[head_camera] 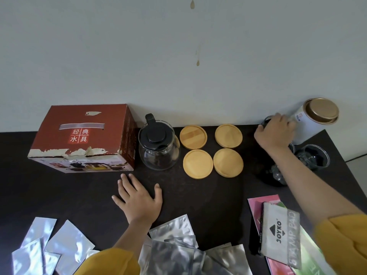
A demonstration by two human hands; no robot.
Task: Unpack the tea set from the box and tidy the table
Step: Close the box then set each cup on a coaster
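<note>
- The glass teapot (157, 144) with its black lid stands on the dark table (198, 195) and serves as the landmark here. Just to its left, nearly touching it, sits the red box (83, 137), closed, with a torn front edge.
- To the teapot's right lie four round wooden coasters (212, 150), laid out two by two and close together.
- Further right, well apart from the teapot, the right hand (275, 132) reaches to the back of the table — its fingers curl over a small dark-rimmed glass cup (265, 121), but I cannot tell whether they actually grip it or only rest on it.
- Just beyond that hand stands a white canister (311, 124) with a gold lid, and in front of the canister several clear glass cups (312, 156) are clustered, partly hidden by the forearm.
- The left hand (139, 197) lies flat on the table in front of the teapot, fingers spread, holding nothing.
- Nearer the person than the teapot, silver foil sachets (174, 243) lie scattered; off to the right is a stamp pad packet (281, 235) on coloured sheets.
- Risks, as I judge them: the forearm passes right over the cluster of cups, so drawing the arm back low could knock them together or tip one over.
- The hand is tight against the canister — a careless lift could nudge it.
</note>
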